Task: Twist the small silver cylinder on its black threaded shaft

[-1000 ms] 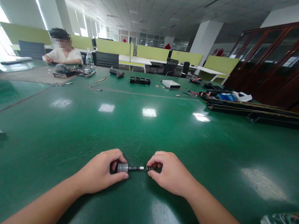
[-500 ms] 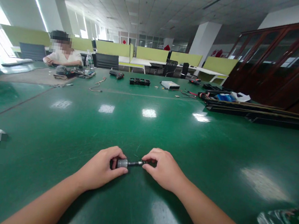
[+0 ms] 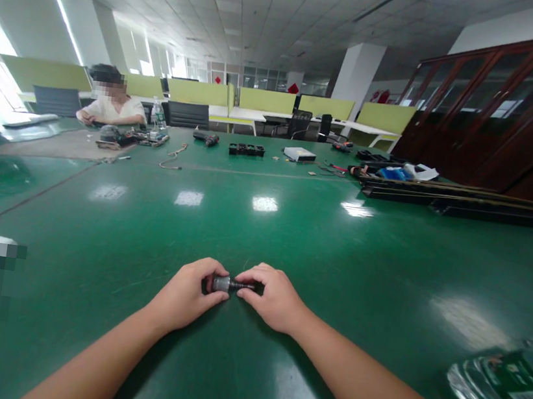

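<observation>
**Held end to end**

The left hand point(image 3: 185, 293) pinches the grey cylinder point(image 3: 221, 284), probably to steady it with its dark shaft point(image 3: 241, 285) aimed rightward. The right hand point(image 3: 273, 298) pinches around that shaft, likely keeping it in line. Both parts lie between the hands, low over the table point(image 3: 241, 239).

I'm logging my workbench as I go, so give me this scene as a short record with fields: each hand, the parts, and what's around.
Left hand: grips grey cylindrical part
Right hand: pinches coil spring
Spring position: appears to be around the part's slim end
Surface: glossy green table
Near right: clear bottle, green label
Far side, middle: black block, silver box
Far left: seated person, white top
</observation>
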A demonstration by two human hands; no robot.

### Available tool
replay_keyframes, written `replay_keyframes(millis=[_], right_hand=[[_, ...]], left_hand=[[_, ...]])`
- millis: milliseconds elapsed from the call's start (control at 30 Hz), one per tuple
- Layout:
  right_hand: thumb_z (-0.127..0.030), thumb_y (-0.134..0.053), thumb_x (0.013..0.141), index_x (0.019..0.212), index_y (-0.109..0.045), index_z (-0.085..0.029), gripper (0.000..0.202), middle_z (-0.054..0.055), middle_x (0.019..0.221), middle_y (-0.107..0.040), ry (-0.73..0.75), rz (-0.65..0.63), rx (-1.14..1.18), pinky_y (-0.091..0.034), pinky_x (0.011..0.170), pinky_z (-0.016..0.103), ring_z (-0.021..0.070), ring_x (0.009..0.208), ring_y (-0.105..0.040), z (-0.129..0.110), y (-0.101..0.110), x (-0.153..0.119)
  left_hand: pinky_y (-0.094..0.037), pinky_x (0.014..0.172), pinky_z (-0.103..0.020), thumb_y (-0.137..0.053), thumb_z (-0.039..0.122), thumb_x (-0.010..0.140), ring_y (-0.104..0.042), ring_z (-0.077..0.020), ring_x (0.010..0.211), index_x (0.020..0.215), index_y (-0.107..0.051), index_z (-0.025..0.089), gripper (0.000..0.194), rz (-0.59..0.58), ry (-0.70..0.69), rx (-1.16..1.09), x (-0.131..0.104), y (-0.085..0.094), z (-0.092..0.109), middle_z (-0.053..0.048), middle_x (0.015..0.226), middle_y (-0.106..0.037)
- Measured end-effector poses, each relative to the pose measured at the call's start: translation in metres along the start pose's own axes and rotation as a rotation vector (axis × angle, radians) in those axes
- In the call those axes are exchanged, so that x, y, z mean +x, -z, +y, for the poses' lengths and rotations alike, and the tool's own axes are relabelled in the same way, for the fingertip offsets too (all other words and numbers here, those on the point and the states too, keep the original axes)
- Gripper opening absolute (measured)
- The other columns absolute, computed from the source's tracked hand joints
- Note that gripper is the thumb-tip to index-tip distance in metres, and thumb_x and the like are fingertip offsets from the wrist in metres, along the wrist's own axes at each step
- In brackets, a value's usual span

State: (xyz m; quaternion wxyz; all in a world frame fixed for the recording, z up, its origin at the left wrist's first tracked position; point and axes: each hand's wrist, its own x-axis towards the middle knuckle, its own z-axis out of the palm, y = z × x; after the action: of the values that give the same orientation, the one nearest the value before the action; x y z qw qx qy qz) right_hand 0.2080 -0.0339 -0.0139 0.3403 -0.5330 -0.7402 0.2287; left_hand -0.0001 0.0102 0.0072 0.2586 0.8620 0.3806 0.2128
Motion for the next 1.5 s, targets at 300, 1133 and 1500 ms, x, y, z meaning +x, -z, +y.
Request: replay_keyframes(millis=[300, 1133, 1500], right_hand=[[-0.015, -0.074, 0.079, 0.092, -0.077, -0.021, 0.015, 0.002, 0.085, -0.072, 0.030, -0.015, -0.004, -0.046, 0.074, 0.027, 0.0159, 0.080, -0.063, 0.006, -0.007, 0.017], [-0.017, -0.076, 0.074, 0.089, -0.071, -0.020, 0.016, 0.000, 0.082, -0.067, 0.065, -0.054, -0.018, -0.043, 0.073, 0.029, 0.0165, 0.081, -0.057, 0.007, -0.001, 0.015], [-0.011, -0.070, 0.076, 0.085, -0.069, -0.020, 0.013, 0.000, 0.082, -0.067, 0.057, -0.013, -0.035, -0.041, 0.074, 0.029, 0.0160, 0.081, -0.057, 0.008, 0.004, 0.013]], left_hand=[[-0.041, 0.057, -0.024, -0.074, 0.032, 0.073, -0.057, -0.0158, 0.062, 0.091, -0.070, 0.016, 0.025, -0.113, 0.051, 0.004, 0.013, 0.014, -0.007, 0.002, 0.068, -0.060], [-0.044, 0.068, -0.026, -0.074, 0.028, 0.075, -0.059, -0.0174, 0.075, 0.089, -0.066, 0.017, 0.020, -0.101, 0.007, -0.087, 0.017, 0.008, -0.025, -0.001, 0.081, -0.063], [-0.043, 0.065, -0.026, -0.074, 0.031, 0.075, -0.059, -0.0164, 0.071, 0.086, -0.065, 0.018, 0.020, -0.103, 0.022, -0.075, 0.017, 0.008, -0.025, 0.000, 0.078, -0.063]])
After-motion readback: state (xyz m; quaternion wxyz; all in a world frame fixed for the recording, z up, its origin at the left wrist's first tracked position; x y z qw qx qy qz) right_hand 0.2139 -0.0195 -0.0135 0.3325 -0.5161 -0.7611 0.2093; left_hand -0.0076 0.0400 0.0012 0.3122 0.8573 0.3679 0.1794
